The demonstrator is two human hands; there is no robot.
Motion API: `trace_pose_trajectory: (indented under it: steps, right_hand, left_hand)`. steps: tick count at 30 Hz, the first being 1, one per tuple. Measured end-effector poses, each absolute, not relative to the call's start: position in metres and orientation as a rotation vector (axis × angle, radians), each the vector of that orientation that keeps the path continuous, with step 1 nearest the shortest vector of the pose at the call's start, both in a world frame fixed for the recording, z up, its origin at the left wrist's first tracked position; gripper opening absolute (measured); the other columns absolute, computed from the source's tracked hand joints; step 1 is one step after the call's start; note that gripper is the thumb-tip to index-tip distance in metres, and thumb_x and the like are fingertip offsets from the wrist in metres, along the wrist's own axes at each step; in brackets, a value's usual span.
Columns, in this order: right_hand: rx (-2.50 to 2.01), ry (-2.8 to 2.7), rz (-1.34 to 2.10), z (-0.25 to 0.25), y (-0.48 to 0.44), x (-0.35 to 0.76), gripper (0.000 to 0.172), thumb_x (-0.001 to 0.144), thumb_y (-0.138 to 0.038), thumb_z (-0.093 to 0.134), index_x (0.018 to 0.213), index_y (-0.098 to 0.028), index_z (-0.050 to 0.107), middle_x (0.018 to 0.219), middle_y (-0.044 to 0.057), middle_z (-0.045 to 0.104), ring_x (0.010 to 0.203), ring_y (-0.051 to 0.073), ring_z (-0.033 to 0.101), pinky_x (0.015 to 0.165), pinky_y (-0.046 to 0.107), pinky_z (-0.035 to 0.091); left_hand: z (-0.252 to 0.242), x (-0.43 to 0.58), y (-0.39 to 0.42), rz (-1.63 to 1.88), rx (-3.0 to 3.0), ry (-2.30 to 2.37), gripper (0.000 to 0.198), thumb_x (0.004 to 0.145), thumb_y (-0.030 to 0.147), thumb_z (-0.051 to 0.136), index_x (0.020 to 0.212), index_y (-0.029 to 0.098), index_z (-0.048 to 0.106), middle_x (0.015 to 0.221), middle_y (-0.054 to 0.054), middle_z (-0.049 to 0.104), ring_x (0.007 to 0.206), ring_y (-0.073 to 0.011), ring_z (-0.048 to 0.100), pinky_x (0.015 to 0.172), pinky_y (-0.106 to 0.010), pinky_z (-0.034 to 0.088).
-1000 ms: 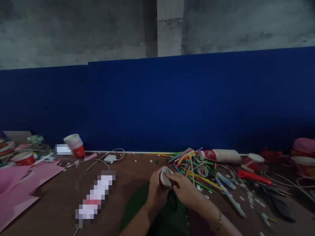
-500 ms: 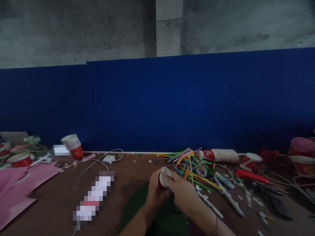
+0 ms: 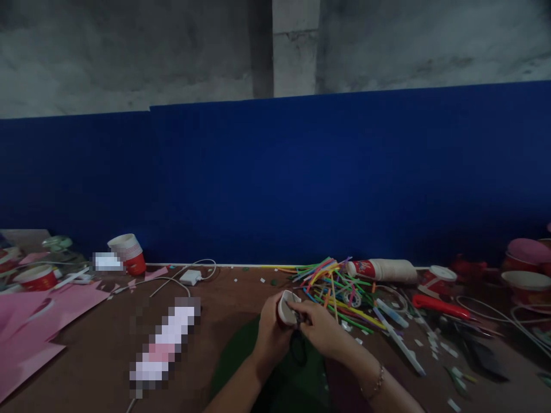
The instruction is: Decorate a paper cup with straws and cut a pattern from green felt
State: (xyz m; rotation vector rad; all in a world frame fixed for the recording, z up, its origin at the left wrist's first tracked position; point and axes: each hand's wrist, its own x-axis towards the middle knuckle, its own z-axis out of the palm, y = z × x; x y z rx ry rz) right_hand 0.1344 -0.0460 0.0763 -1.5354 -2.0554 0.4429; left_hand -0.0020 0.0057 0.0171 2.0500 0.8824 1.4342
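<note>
A red and white paper cup (image 3: 283,310) is tilted over the dark green round mat, its open mouth facing right. My left hand (image 3: 270,330) is wrapped around the cup from the left. My right hand (image 3: 321,328) is closed at the cup's mouth on a pair of scissors (image 3: 298,349); one dark loop handle hangs below the fingers. Their blades are mostly hidden by the hand and the cup. Just beyond my right hand lies a loose pile of coloured straws or sticks (image 3: 331,287).
Stacked paper cups (image 3: 129,255) stand at the back left, and a lying cup stack (image 3: 387,271) at the back right. Pink paper (image 3: 64,310) covers the left. A white charger (image 3: 190,277), pens (image 3: 400,344), a red-handled tool (image 3: 441,307) and paper scraps lie around. A blue partition (image 3: 301,183) rises behind.
My right hand has drawn slightly back and turned at the cup's mouth, so more of the dark loop handle shows. My left hand keeps its hold on the cup.
</note>
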Motion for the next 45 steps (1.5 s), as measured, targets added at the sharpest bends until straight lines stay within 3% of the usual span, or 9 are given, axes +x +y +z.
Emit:
trace_pose_trajectory:
  steps: [4,10,15,20,25,30,35,40,45]
  right_hand:
    - [-1.769,-2.126,0.27,0.075,-0.048,0.131,0.072,0.061,0.002,0.046,0.129,-0.023,0.047,0.125,0.01,0.051,0.095,0.021,0.059,0.081,0.029,0.042]
    - [-1.58,-2.072,0.438,0.08,-0.048,0.132,0.055,0.07,-0.001,0.042,0.121,-0.019,0.056,0.101,0.008,0.063,0.089,0.017,0.06,0.078,0.023,0.043]
    - [-1.818,-2.181,0.246,0.079,-0.05,0.13,0.072,0.061,0.003,0.048,0.128,-0.024,0.048,0.129,0.01,0.049,0.095,0.02,0.059,0.081,0.028,0.043]
    - [-1.582,-2.061,0.418,0.076,-0.047,0.133,0.062,0.068,0.0,0.042,0.125,-0.019,0.053,0.112,0.008,0.061,0.099,0.019,0.057,0.086,0.027,0.041]
    - [-1.837,-2.158,0.246,0.077,-0.049,0.129,0.073,0.061,0.003,0.048,0.129,-0.024,0.047,0.13,0.009,0.049,0.096,0.021,0.059,0.081,0.028,0.043]
    - [-1.615,-2.044,0.442,0.076,-0.046,0.131,0.055,0.07,-0.002,0.042,0.121,-0.018,0.056,0.105,0.009,0.064,0.086,0.018,0.06,0.076,0.025,0.045]
    - [-1.775,-2.145,0.239,0.072,-0.047,0.13,0.071,0.061,0.002,0.048,0.128,-0.022,0.048,0.129,0.011,0.049,0.092,0.023,0.061,0.081,0.032,0.045]
    - [-1.548,-2.016,0.498,0.068,-0.042,0.135,0.06,0.067,0.0,0.042,0.124,-0.018,0.054,0.114,0.01,0.06,0.101,0.02,0.057,0.089,0.029,0.043]
    - [-1.732,-2.173,0.27,0.068,-0.045,0.132,0.072,0.062,0.003,0.046,0.129,-0.022,0.047,0.133,0.011,0.046,0.1,0.025,0.058,0.084,0.034,0.045]
  left_hand:
    - [0.015,-0.001,0.006,1.431,2.057,0.906,0.058,0.064,0.016,0.065,0.119,0.02,0.049,0.114,-0.01,0.057,0.105,-0.0268,0.055,0.092,-0.042,0.043]
    - [0.016,-0.002,0.007,1.406,2.054,0.89,0.054,0.066,0.019,0.066,0.118,0.02,0.051,0.112,-0.009,0.059,0.103,-0.0265,0.056,0.091,-0.041,0.043]
    - [0.015,0.0,0.005,1.418,2.055,0.906,0.059,0.063,0.013,0.065,0.12,0.02,0.048,0.115,-0.009,0.057,0.106,-0.0266,0.054,0.093,-0.04,0.041]
    - [0.014,-0.001,0.005,1.362,2.081,0.935,0.056,0.065,0.014,0.064,0.118,0.02,0.049,0.113,-0.009,0.057,0.105,-0.0254,0.054,0.093,-0.04,0.042]
    - [0.012,0.0,0.006,1.428,2.083,0.923,0.058,0.065,0.015,0.064,0.12,0.02,0.048,0.115,-0.009,0.057,0.105,-0.0263,0.054,0.092,-0.04,0.042]
    - [0.012,-0.002,0.007,1.418,2.079,0.882,0.049,0.07,0.022,0.062,0.118,0.02,0.051,0.112,-0.009,0.059,0.103,-0.0262,0.056,0.091,-0.04,0.044]
    - [0.012,0.0,0.006,1.452,2.13,0.942,0.059,0.065,0.017,0.065,0.121,0.02,0.048,0.114,-0.01,0.058,0.106,-0.0272,0.054,0.093,-0.041,0.042]
    - [0.015,-0.001,0.005,1.419,2.116,0.92,0.053,0.068,0.02,0.064,0.119,0.021,0.05,0.11,-0.009,0.06,0.101,-0.027,0.057,0.088,-0.04,0.045]
    - [0.017,-0.001,0.006,1.458,2.142,0.939,0.057,0.064,0.017,0.065,0.119,0.02,0.049,0.111,-0.009,0.06,0.102,-0.0266,0.056,0.089,-0.039,0.044]
